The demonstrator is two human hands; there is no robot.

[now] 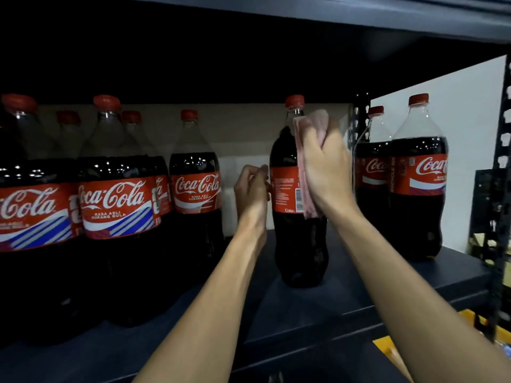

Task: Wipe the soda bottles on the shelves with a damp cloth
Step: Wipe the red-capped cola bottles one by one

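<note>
A large cola bottle with a red cap and red label stands alone at the middle of the dark shelf. My right hand grips a folded pink cloth and holds it against the bottle's right shoulder and label. My left hand sits at the bottle's left side, fingers curled, fingertips touching the label edge. Whether it really grasps the bottle is unclear.
Several more cola bottles crowd the shelf's left part, and two stand at the right by a perforated upright post. Another shelf board runs close overhead. Yellow items lie below right.
</note>
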